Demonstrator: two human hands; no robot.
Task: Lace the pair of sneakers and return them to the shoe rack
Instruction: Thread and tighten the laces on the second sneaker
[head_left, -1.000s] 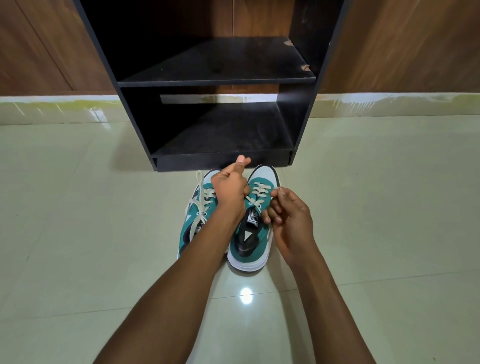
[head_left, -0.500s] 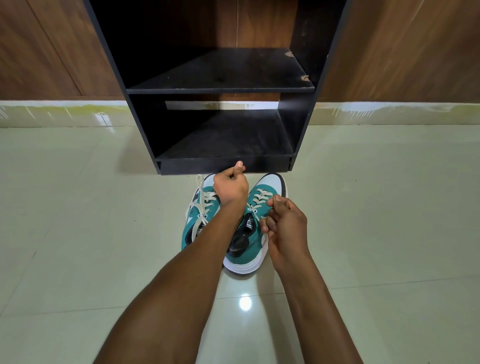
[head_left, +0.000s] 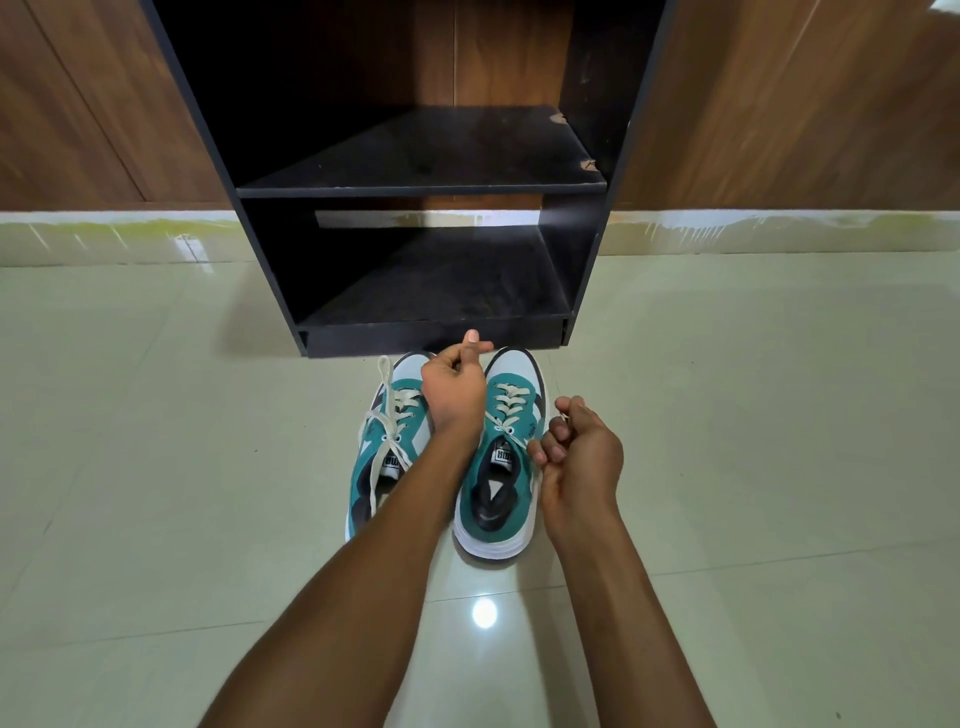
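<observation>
We see a pale, glossy tiled floor (head_left: 753, 467) stretching across the view, backed by brown wood panelling (head_left: 779, 104). Against that panelling stands the black shoe rack (head_left: 587, 291), open at the front, with an upper shelf (head_left: 415, 156) and a lower shelf (head_left: 441, 291), both bare of shoes. Just in front of its base, on the floor, we find the pair of teal and white sneakers side by side, toes toward the rack. The left sneaker (head_left: 371, 467) has cream laces trailing loose, one loop reaching up past its toe and one strand hanging down over its side. The right sneaker (head_left: 493, 499) is laced through its eyelets, and a strand of its lace (head_left: 514, 439) runs from the top eyelet toward our right hand. Our left hand (head_left: 454, 387) hovers between the two toes, fingers curled and thumb pressed against the forefinger; we cannot tell whether a lace end sits in that pinch. Our right hand (head_left: 582, 457) sits just beside the right sneaker's outer edge, fingers curled in, pinching that lace strand.
</observation>
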